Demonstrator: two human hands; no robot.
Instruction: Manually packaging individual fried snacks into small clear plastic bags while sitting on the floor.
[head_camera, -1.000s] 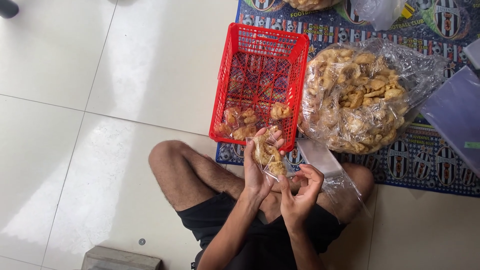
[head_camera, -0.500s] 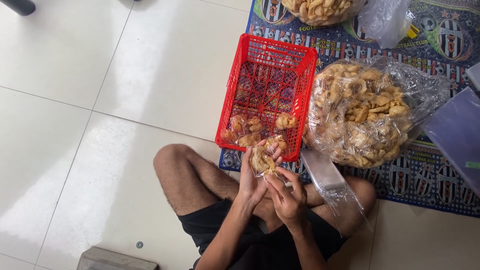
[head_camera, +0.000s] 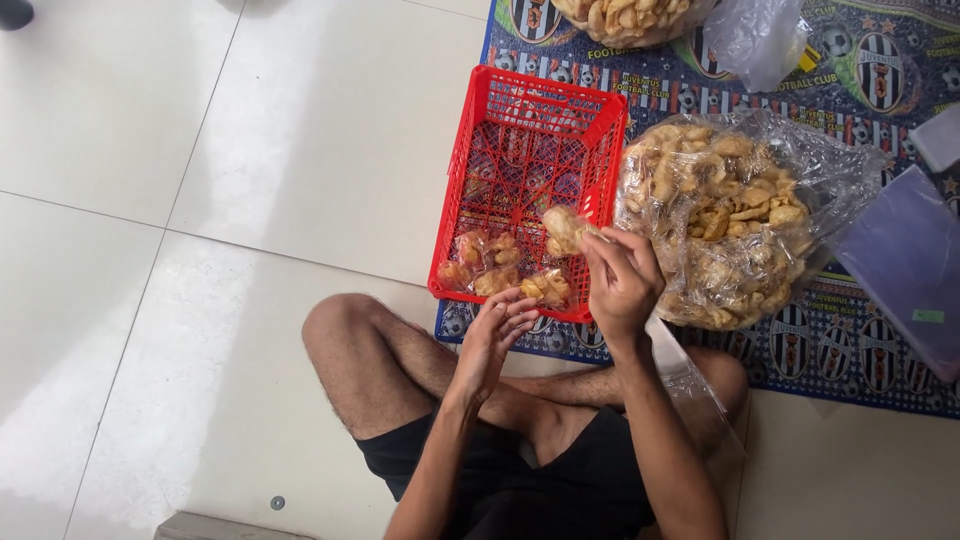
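my right hand (head_camera: 622, 280) pinches a small bag of crackers (head_camera: 562, 230) over the red basket (head_camera: 535, 190); left hand (head_camera: 495, 335) spread, empty. a loose pinch could drop it outside.

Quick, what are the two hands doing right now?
Left hand: open, holding nothing, beside the red basket.
Right hand: closed on a small snack packet.

A white tiled floor (head_camera: 200, 150) is carrying a patterned mat (head_camera: 850, 350). Lying on the mat are a red basket (head_camera: 530, 130) and, just right of the basket, a big clear bag of crackers (head_camera: 730, 220).
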